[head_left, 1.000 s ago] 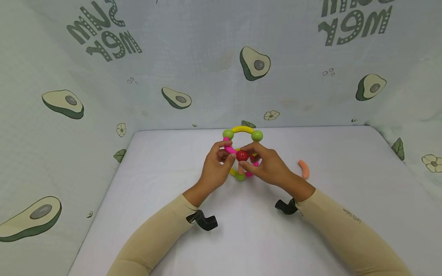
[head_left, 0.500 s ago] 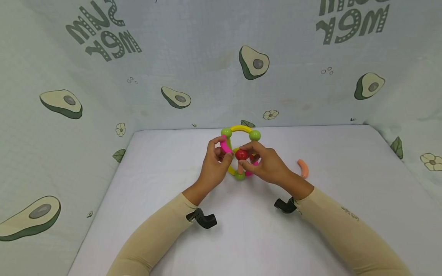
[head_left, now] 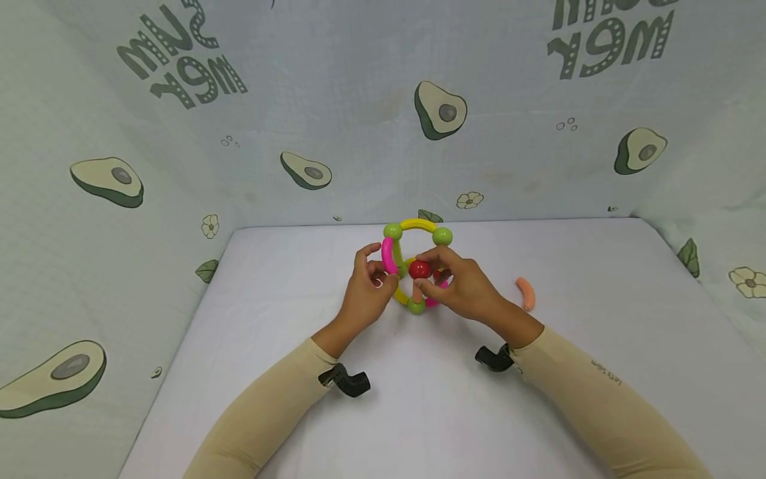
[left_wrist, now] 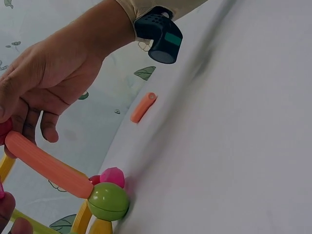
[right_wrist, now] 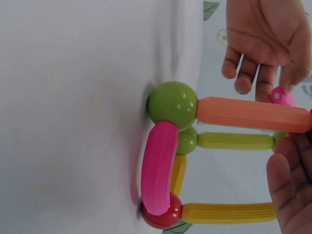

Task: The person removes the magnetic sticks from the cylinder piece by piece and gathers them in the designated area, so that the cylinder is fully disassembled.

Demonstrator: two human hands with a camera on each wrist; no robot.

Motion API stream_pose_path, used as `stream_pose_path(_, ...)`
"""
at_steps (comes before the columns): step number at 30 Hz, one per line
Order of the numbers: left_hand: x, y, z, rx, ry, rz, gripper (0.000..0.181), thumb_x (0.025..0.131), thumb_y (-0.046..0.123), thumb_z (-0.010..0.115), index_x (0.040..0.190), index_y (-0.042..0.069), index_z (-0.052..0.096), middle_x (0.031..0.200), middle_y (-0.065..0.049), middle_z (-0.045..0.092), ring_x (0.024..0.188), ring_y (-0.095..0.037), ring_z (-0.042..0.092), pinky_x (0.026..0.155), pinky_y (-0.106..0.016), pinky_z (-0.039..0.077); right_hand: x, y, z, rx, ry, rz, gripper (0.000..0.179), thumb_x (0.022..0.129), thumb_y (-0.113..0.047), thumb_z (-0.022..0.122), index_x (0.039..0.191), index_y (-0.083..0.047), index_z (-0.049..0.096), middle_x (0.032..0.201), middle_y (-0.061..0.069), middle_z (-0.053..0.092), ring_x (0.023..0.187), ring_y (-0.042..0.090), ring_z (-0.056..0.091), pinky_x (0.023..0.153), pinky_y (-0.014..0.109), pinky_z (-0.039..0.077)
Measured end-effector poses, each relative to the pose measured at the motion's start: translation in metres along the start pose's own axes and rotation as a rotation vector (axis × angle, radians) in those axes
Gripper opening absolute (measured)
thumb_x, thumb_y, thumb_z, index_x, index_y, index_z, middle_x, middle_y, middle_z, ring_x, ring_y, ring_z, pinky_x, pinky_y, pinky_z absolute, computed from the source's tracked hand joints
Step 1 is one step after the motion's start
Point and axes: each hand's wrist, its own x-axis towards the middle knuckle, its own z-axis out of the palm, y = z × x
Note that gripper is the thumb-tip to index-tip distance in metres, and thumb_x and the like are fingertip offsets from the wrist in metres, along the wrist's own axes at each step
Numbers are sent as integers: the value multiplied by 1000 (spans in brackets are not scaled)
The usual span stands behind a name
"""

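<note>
A frame of coloured balls and sticks stands on the table. In the head view my left hand (head_left: 366, 286) pinches the lower end of a curved pink stick (head_left: 389, 255), whose upper end overlaps a green ball (head_left: 392, 231). My right hand (head_left: 463, 283) grips a red ball (head_left: 419, 269) between thumb and fingers. That ball tops an upright orange stick (left_wrist: 48, 165), which rises from a green ball (right_wrist: 173, 105) on the table. Another curved pink stick (right_wrist: 159, 168) links this green ball to a lower red ball (right_wrist: 163, 214). A yellow curved stick (head_left: 419, 224) crowns the far side.
A loose curved orange stick (head_left: 526, 294) lies on the white table (head_left: 419, 399) to the right of the frame. Behind the table hangs a pale cloth (head_left: 359, 100) printed with avocados. Each sleeve carries a black wrist camera (head_left: 347, 380).
The curved pink stick has swung from a slant toward the red ball to nearly upright. My left hand has shifted slightly left and down with it. My right hand stays on the red ball.
</note>
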Motion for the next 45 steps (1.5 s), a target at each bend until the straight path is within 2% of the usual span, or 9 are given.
stream_pose_path(9, 1, -10, -5, 62, 32, -25, 61, 93, 5, 64, 147, 5, 37, 106, -9, 69, 93, -22, 61, 88, -50, 50, -1, -2, 0, -3, -8, 31, 43, 90, -8, 79, 127, -6, 57, 120, 8, 71, 92, 28, 66, 78, 46, 59)
stream_pose_path(16, 2, -12, -7, 112, 44, -53, 57, 94, 7, 65, 145, 7, 40, 109, -8, 69, 95, -21, 61, 89, -41, 49, -1, -2, 0, 6, -11, 37, 43, 90, -7, 78, 127, -6, 57, 120, 10, 71, 94, 31, 67, 78, 47, 60)
stream_pose_path(20, 0, -11, -7, 137, 58, -34, 59, 93, 7, 67, 145, 6, 40, 116, -9, 65, 99, -24, 59, 91, -44, 49, -1, -1, 0, 8, -8, 33, 43, 90, -7, 79, 127, -6, 57, 120, 11, 70, 94, 32, 68, 79, 48, 60)
stream_pose_path(23, -4, -9, -5, 221, 105, 56, 63, 92, 8, 69, 146, 5, 38, 126, -11, 56, 109, -27, 54, 93, -48, 49, -1, -1, 0, 6, -7, 26, 43, 90, -7, 79, 127, -6, 57, 121, 11, 70, 94, 31, 68, 80, 47, 60)
stream_pose_path(27, -12, -3, -1, 371, 193, 267, 59, 90, 8, 72, 140, 1, 41, 132, -16, 46, 124, -29, 44, 100, -48, 46, -1, -1, 0, 7, -8, 14, 43, 90, -7, 79, 127, -6, 57, 121, 11, 71, 94, 30, 68, 80, 47, 60)
stream_pose_path(31, -20, 9, 8, 409, 151, 397, 41, 93, 9, 72, 128, 0, 53, 122, -13, 56, 116, -24, 53, 98, -38, 48, 0, -1, -1, 7, -5, 9, 43, 90, -8, 79, 128, -6, 57, 121, 11, 70, 94, 32, 68, 79, 48, 59)
stream_pose_path(35, -27, 13, 21, 393, 20, 309, 36, 95, 14, 74, 125, 0, 59, 115, -9, 64, 100, -20, 62, 89, -30, 54, 0, 0, -2, 9, 0, 13, 43, 91, -7, 79, 128, -5, 57, 119, 10, 71, 93, 28, 67, 78, 47, 60)
stream_pose_path(39, -26, 7, 31, 361, -63, 167, 38, 99, 17, 71, 130, -1, 58, 121, -9, 65, 104, -22, 66, 89, -31, 56, -1, 0, -1, 17, 1, 15, 43, 90, -7, 79, 128, -6, 58, 119, 10, 71, 93, 27, 67, 77, 48, 60)
stream_pose_path(45, -18, -3, 37, 322, -121, 137, 30, 100, 15, 69, 126, 1, 62, 114, -6, 69, 102, -15, 66, 87, -29, 57, 0, 2, -1, 22, 14, 5, 42, 90, -7, 79, 127, -6, 59, 120, 9, 71, 91, 24, 67, 79, 48, 59)
